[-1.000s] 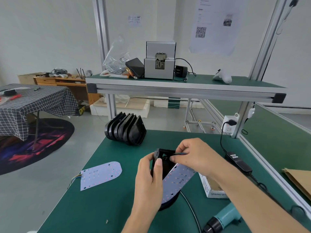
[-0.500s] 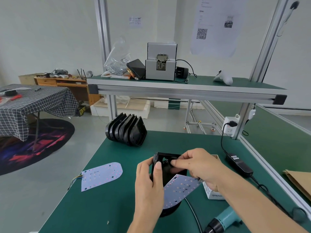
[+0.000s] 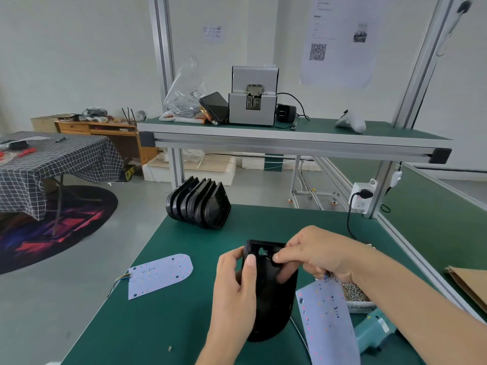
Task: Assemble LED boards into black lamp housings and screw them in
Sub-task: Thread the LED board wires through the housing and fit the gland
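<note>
The left hand (image 3: 234, 291) gripped the black housing (image 3: 268, 293) by its left edge, tilted up off the green counter (image 3: 184, 325). The right hand (image 3: 316, 255) pinched its upper rim — an LED board (image 3: 326, 322) hung below that grip. A second board (image 3: 159, 275) lay well left of both hands.

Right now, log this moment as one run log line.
left hand grips black housing | right hand at housing top, LED board hanging beside | spare board on mat | not screwed

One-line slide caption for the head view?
Left hand grips black lamp housing; right hand works its top, LED board hanging beside.
</note>
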A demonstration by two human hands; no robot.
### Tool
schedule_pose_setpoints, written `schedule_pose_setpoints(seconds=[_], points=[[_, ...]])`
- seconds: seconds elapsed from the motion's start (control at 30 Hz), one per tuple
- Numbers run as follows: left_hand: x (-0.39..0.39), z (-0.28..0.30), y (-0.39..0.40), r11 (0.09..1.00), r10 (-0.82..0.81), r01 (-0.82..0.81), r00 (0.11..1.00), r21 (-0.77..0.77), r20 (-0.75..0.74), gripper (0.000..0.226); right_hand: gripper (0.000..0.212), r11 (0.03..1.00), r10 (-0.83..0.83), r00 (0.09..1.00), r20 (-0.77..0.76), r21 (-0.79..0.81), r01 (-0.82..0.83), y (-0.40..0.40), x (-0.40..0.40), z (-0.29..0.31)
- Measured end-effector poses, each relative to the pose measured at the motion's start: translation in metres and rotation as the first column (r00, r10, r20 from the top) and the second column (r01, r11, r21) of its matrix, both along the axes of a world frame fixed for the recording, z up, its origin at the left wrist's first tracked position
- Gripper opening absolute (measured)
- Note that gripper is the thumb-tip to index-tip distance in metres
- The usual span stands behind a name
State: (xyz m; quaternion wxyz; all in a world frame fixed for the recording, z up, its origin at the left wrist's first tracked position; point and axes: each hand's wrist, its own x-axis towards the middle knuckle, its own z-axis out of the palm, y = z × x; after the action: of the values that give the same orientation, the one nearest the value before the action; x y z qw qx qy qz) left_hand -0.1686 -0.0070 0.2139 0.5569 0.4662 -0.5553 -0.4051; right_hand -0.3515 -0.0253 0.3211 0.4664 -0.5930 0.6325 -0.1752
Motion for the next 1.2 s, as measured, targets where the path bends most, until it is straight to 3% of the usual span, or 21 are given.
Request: schedule_pose_setpoints(seconds=[0.1,0.2,0.33,0.4,0.57,0.73,0.93,1.2], points=[[-0.005,-0.002,0.001,1.000,-0.023,0.023,1.000,-0.013,0.013,0.014,0.028,0.976,-0.131,0.989,-0.063,-0.184,0.118,0.000,0.012,-0.017],[-0.012,0.001,0.002,0.999,-0.037,0.037,0.999,-0.021,-0.005,0.018,0.024,0.879,-0.302,0.952,0.040,-0.375,0.295,0.004,0.028,-0.035],[-0.015,0.005,0.005,0.999,-0.047,0.047,0.999,-0.013,-0.010,0.020,0.018,0.791,-0.423,0.884,0.199,-0.395,0.467,0.003,0.042,-0.043],[-0.015,0.008,0.005,0.999,-0.031,0.031,0.999,-0.013,-0.015,0.019,0.017,0.751,-0.466,0.860,0.208,-0.421,0.509,0.003,0.048,-0.044],[-0.017,0.015,0.005,1.000,0.020,-0.021,0.999,-0.004,-0.037,0.016,0.012,0.725,-0.484,0.874,0.041,-0.540,0.427,0.007,0.054,-0.042],[-0.020,0.015,0.008,0.999,0.045,-0.046,0.999,-0.010,-0.026,0.017,0.015,0.690,-0.514,0.854,0.079,-0.554,0.467,0.011,0.055,-0.041],[-0.020,0.020,0.009,0.998,0.052,-0.055,0.996,-0.038,-0.076,0.023,0.010,0.630,-0.533,0.798,0.279,-0.498,0.595,0.009,0.055,-0.044],[-0.022,0.028,0.008,0.993,0.118,-0.121,0.975,-0.004,-0.191,0.016,0.016,0.488,-0.526,0.836,0.158,-0.748,0.449,0.017,0.068,-0.054]])
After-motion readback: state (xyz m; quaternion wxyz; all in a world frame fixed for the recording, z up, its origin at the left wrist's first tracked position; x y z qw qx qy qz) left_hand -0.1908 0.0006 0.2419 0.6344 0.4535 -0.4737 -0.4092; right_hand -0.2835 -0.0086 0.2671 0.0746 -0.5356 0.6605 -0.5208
